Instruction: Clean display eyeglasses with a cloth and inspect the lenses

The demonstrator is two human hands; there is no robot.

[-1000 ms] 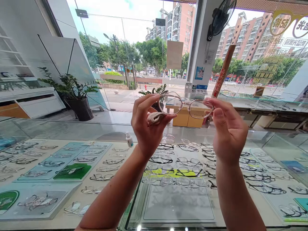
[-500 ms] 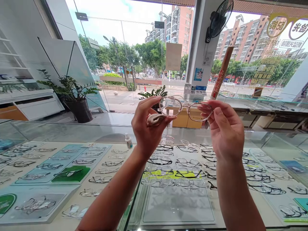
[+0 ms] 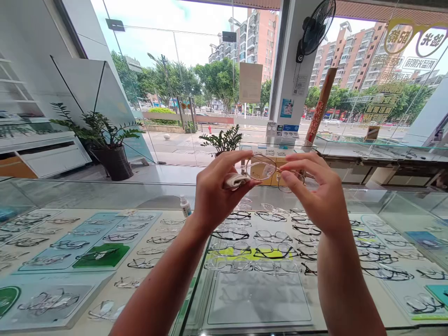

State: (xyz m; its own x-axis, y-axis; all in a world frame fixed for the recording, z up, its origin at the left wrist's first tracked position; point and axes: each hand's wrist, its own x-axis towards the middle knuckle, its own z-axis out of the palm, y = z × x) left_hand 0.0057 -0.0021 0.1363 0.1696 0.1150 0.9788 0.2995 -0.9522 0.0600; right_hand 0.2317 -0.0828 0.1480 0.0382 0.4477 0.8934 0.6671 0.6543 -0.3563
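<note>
A pair of round, thin-rimmed eyeglasses point(image 3: 261, 178) is held up over the glass counter. My left hand point(image 3: 219, 191) is closed on the rim at their left side, fingers above and thumb below. Tucked in the same palm is a folded pale cloth point(image 3: 236, 180). My right hand point(image 3: 317, 189) has its thumb and forefinger pinched at the bridge. Its fingers cover much of the right lens, and the temples are hard to make out.
Below lies a glass display counter point(image 3: 259, 298) with many spectacle frames in rows. A small white bottle point(image 3: 185, 206) stands on it, left of my left forearm. Potted plants point(image 3: 114, 161), a wall fan point(image 3: 317, 25) and glass windows are beyond.
My right hand has shifted from the outer edge of the right lens inward to the bridge. The eyeglasses have moved slightly right and down, with my left hand still on them.
</note>
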